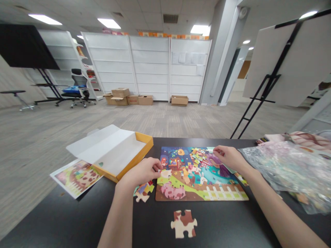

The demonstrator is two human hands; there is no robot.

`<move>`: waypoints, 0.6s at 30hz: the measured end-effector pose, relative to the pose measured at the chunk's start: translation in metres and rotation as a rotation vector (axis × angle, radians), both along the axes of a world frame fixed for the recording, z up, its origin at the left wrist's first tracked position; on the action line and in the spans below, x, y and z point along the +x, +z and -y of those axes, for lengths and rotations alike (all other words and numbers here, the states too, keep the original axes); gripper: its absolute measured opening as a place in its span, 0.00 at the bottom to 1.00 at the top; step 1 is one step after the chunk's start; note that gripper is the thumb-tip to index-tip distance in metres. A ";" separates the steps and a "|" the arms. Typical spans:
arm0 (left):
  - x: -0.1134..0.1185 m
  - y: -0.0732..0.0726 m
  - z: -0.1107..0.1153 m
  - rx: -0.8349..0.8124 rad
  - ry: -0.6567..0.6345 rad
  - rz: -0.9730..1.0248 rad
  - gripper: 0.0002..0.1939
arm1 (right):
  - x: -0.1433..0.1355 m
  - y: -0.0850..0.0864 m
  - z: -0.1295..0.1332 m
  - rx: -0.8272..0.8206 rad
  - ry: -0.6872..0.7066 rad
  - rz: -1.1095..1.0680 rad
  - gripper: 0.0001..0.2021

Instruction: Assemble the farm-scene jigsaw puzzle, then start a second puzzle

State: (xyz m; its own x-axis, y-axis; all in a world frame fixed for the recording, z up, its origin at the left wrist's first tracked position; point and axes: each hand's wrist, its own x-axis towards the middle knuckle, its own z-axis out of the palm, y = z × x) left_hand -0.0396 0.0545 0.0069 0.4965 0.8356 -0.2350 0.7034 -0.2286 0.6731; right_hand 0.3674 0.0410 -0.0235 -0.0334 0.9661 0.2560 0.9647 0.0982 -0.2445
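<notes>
The picture board [199,197] lies flat on the black surface [219,224], its far edge close to the surface's far edge, and loose puzzle pieces [198,156] crowd the middle of that far edge. The left hand [144,170] bends over the board's left edge, fingers curled, and the right hand [230,156] is at the board's far right corner, thumb and fingers drawn together; whether either one pinches a piece cannot be told. Handling here probably calls for light fingertips: lifting a piece by its rim, rather than dragging it, should spare its neighbours in the pile. The left palm seems best held high, since a small cluster of pieces [142,196] lies just off the board's left edge, partly hidden by that hand. Resting a finger along one edge would likely steady the board. The brown-and-cream piece [184,225] lies alone off the board's near edge, and turning it by its tabs seems gentlest.
</notes>
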 end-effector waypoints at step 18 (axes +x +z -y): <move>0.023 -0.007 0.000 0.044 -0.113 0.026 0.07 | 0.036 0.015 0.005 0.158 -0.204 -0.074 0.15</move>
